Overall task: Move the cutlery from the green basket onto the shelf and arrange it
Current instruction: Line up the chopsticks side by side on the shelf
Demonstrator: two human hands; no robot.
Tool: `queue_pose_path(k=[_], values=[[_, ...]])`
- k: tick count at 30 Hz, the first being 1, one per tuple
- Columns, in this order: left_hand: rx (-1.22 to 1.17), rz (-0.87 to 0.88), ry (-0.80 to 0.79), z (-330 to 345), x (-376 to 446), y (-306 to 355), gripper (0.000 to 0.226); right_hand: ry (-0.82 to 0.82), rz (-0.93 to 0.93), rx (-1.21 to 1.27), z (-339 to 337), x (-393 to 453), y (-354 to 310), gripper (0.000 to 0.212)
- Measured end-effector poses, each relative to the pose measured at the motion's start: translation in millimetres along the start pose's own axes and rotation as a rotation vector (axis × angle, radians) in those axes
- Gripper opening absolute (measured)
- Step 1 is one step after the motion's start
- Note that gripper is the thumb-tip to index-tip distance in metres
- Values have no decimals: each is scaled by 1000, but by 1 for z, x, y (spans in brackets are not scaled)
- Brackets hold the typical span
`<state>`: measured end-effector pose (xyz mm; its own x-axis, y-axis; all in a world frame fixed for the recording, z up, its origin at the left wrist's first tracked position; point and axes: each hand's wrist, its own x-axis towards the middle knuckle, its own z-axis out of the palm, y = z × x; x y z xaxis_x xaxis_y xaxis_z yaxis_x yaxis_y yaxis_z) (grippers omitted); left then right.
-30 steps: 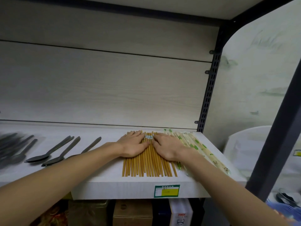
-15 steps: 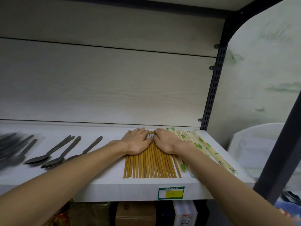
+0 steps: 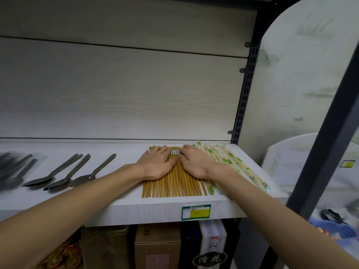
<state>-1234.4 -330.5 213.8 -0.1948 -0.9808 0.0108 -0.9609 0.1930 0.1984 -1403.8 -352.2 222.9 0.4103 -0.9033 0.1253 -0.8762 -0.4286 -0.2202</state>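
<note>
A row of brown wooden chopsticks lies side by side on the white shelf, pointing front to back. My left hand lies flat on the left part of the row, fingers straight. My right hand lies flat on the right part, its fingers also straight. The two hands nearly touch over the middle of the row. Paper-wrapped chopsticks with green marks lie to the right of the row. Three metal spoons lie to the left. The green basket is not in view.
More dark spoons lie at the far left of the shelf. A dark upright post stands at the shelf's back right corner. Boxes stand below the shelf. A price label sits on the front edge.
Both hands have slid a little toward the back of the shelf along the chopsticks and drawn closer together. The chopstick row looks more even at the front.
</note>
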Motion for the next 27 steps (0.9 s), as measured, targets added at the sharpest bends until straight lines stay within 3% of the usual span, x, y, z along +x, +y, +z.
queue_pose_path(k=[3,6,9,19,27], values=[[17,-1,-7,0,-4,3,69,92,28,-87,-15,-11,14,52],[31,11,-16,-1,-4,7,71,17,143,-159,-20,-20,35,58],[45,14,-38,0,-1,10,72,-71,190,-111,-14,-28,42,62],[46,14,-22,-1,1,19,74,14,182,-30,-21,-38,46,52],[41,9,-4,1,4,26,86,-21,340,16,-30,-47,86,66]])
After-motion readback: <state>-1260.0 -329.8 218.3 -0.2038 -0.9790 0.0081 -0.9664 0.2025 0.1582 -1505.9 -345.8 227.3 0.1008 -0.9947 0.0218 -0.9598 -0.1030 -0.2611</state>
